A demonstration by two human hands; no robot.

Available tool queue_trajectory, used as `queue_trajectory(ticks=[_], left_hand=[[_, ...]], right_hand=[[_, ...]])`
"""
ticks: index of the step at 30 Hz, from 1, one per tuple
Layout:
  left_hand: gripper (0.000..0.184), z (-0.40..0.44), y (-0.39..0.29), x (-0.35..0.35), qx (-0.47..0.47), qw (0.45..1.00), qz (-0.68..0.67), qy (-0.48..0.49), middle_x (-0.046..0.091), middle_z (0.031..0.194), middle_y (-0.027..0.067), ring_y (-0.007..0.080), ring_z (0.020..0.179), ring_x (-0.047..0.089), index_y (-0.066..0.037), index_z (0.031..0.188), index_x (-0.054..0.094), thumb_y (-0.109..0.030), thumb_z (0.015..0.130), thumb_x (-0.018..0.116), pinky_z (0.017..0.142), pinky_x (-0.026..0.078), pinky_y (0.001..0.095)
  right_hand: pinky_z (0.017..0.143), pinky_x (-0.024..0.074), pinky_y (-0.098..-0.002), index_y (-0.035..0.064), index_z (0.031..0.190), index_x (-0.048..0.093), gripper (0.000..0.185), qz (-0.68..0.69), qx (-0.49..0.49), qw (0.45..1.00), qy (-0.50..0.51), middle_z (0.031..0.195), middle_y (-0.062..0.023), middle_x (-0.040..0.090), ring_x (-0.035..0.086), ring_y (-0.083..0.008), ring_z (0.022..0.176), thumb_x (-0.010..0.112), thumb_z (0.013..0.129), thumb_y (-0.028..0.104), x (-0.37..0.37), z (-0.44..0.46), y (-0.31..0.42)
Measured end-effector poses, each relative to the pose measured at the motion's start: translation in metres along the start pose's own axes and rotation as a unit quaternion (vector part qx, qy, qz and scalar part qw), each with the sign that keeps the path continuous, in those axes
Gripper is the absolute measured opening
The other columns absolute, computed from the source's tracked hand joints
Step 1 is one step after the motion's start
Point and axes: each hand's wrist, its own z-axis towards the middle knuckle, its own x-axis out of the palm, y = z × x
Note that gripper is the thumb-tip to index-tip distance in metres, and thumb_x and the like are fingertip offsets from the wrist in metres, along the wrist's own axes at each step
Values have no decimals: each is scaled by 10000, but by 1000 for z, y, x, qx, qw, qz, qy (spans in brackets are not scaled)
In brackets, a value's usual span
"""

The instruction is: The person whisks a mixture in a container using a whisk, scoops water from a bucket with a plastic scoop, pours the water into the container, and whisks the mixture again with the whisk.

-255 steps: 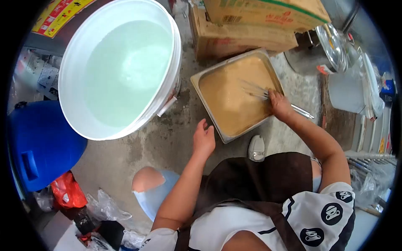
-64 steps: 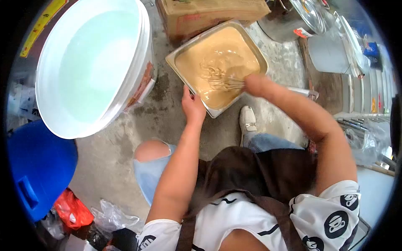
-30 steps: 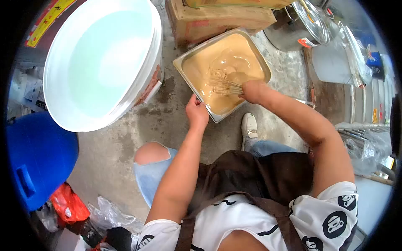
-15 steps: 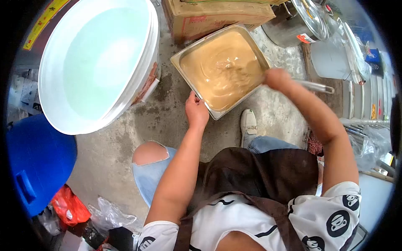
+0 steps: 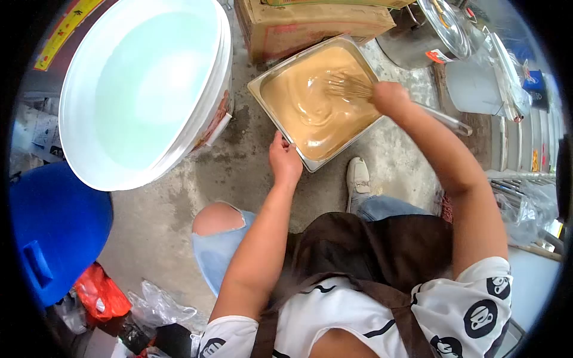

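A square metal pan [image 5: 258,94] on the concrete floor holds a thick, glossy tan liquid [image 5: 304,113] with swirl marks on its surface. My left hand [image 5: 285,156] grips the pan's near-left rim, its fingers closed over the edge. Over the pan's right side, my right hand [image 5: 391,99] is closed round the handle of a wire whisk [image 5: 352,87]. The whisk's wires lie tilted in the liquid, and its long metal handle sticks out behind the hand to the right.
A big white tub [image 5: 224,119] of pale greenish liquid stands left of the pan. Cardboard boxes [image 5: 316,30] sit right behind it, with a lidded steel pot [image 5: 412,42] at the back right. A blue barrel [image 5: 65,221] and plastic bags [image 5: 158,304] are at lower left.
The whisk has swept up and back through the liquid, and its wires now show clearly. My right hand shifted slightly upward; my left hand keeps its hold on the rim.
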Motion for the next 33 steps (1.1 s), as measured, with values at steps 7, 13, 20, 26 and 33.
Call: queue_trajectory(ticks=[7,13,20,26,33], left_hand=[[453,0,-2,0,29,999,23,-4,517,834,122,223,736,517,-17,1196,459,-6,753,550,678,428,329],[396,2,-6,-1,30,999,9,-11,497,776,114,236,723,506,-47,1146,487,9,757,533,677,424,332],[386,-9,-15,-1,9,999,40,-25,485,845,111,215,700,501,-58,1146,488,-23,764,532,670,423,323],[332,-4,-9,2,56,998,-9,-18,475,810,110,222,686,491,-38,1091,497,-9,761,521,656,418,322],[366,-3,-8,1,46,999,14,-8,482,829,116,230,736,505,-61,1122,490,2,762,515,676,418,332]], right_hand=[[674,498,-367,71,805,651,187,-18,-37,998,51,833,-117,645,628,-273,784,526,751,200,19,-23,-13],[691,495,-384,55,828,643,297,54,-49,997,-3,850,-148,633,619,-286,808,553,783,335,28,14,34],[666,505,-371,78,866,657,209,-31,8,998,59,897,-126,642,634,-263,820,511,777,198,14,-8,-26],[719,486,-372,52,825,647,257,29,-64,997,39,828,-125,643,623,-278,808,543,785,284,31,-16,48],[645,507,-365,81,807,653,209,-31,22,999,18,846,-123,645,638,-270,739,548,768,257,9,6,-19]])
